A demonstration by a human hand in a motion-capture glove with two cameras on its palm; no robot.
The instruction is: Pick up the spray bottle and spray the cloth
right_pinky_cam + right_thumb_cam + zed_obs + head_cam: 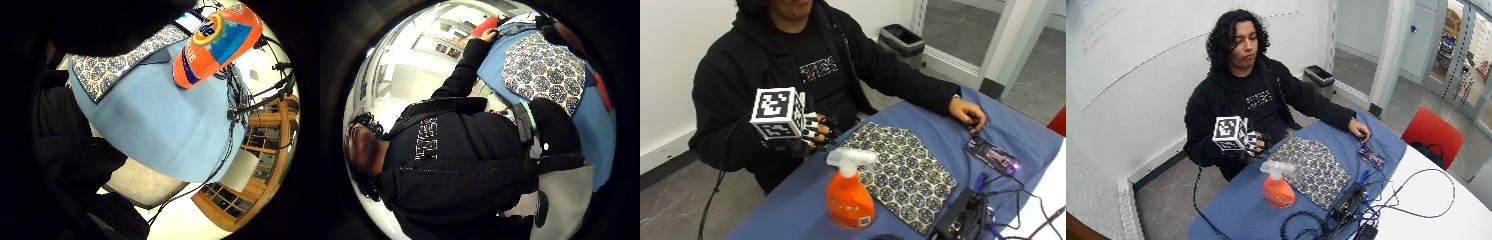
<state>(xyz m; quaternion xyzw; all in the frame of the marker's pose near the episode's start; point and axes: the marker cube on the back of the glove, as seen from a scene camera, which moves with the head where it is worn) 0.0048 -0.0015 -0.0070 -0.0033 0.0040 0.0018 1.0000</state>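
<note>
Blue table [806, 195]: spray bottle [849, 192] beside cloth [903, 172].

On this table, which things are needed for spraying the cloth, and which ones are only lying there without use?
Needed for the job:
- spray bottle, orange, standing upright on the table
- patterned cloth, spread flat beside the bottle
- gloved right hand, raised near the bottle, not touching it

Only lying about:
- phone
- black device with cables
- bare hand, resting on the blue table cover

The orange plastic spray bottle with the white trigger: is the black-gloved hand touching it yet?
Apart. In the outside view the gloved right hand hovers beside the table's edge, with blue tablecloth visible between it and the orange spray bottle.
</note>
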